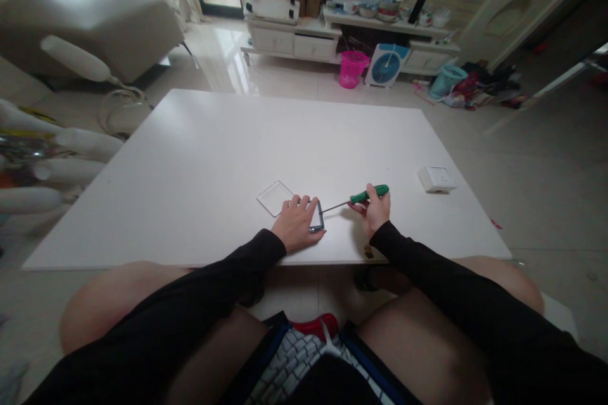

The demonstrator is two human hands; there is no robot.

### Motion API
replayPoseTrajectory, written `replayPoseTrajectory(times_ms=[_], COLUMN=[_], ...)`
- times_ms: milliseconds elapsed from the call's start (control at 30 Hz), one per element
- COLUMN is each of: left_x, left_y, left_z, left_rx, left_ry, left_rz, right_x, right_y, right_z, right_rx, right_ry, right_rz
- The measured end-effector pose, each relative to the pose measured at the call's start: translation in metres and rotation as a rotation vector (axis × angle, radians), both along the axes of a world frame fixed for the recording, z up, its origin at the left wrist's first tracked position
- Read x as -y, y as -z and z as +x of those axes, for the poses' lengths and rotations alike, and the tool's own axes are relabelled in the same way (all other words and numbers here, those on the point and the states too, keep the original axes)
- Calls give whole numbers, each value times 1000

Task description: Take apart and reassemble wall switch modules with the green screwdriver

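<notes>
My left hand (297, 223) lies over a small dark-framed square part (317, 220) on the white table (213, 158) and holds it down with the fingers pressed on it. My right hand (375, 210) grips a green-handled screwdriver (369, 193); its metal tip reaches left to the upper edge of the dark part. A thin clear square plate (274, 197) lies flat just left of my left hand's fingers, apart from them.
A white wall switch unit (437, 178) sits on the table at the right. Beyond the table stand a pink basket (352, 68), a small blue fan (386, 65), a teal basket (446, 80) and a low white cabinet (294, 41). A sofa (95, 25) is at far left.
</notes>
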State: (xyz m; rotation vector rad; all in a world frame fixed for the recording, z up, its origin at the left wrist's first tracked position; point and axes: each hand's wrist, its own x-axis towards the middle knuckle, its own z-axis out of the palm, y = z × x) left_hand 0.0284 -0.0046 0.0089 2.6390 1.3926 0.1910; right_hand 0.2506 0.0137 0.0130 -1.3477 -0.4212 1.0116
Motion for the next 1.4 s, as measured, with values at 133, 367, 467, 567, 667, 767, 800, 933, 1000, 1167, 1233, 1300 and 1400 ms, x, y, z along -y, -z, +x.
replayPoseTrajectory(times_ms=[133, 367, 467, 567, 667, 767, 800, 933, 1000, 1167, 1233, 1300, 1400], left_x=[0, 0, 0, 0, 0, 0, 0, 0, 0, -1, -1, -1, -1], left_y=[-3, -5, -4, -4, -3, -3, -3, -4, -4, -4, -4, -3, -3], left_z=[0, -1, -1, 0, 0, 1, 1, 2, 2, 2, 2, 1, 1], left_rx=[-33, -52, -44, -30, -22, -24, -27, -40, -43, -52, -53, -51, -45], left_ry=[-6, 2, 4, 4, 6, 5, 5, 5, 2, 7, 11, 13, 13], left_rz=[-3, 4, 5, 6, 17, 17, 14, 8, 7, 13, 22, 29, 29], right_x=[-2, -6, 0, 13, 26, 27, 24, 9, 5, 2, 2, 1, 0], right_y=[8, 1, -16, -32, -41, -42, -40, -23, -14, -8, -7, -5, 1], right_z=[-1, 0, -6, -17, -28, -31, -29, -14, -8, -8, -9, -9, -7], right_rx=[-127, -102, 77, 307, 478, 484, 446, 229, 140, 53, 30, 1, -32], right_ry=[33, 37, 3, -110, -178, -160, -141, -24, 24, 63, 78, 90, 99], right_rz=[-126, -104, 98, 329, 453, 433, 399, 200, 121, 49, 18, -25, -84])
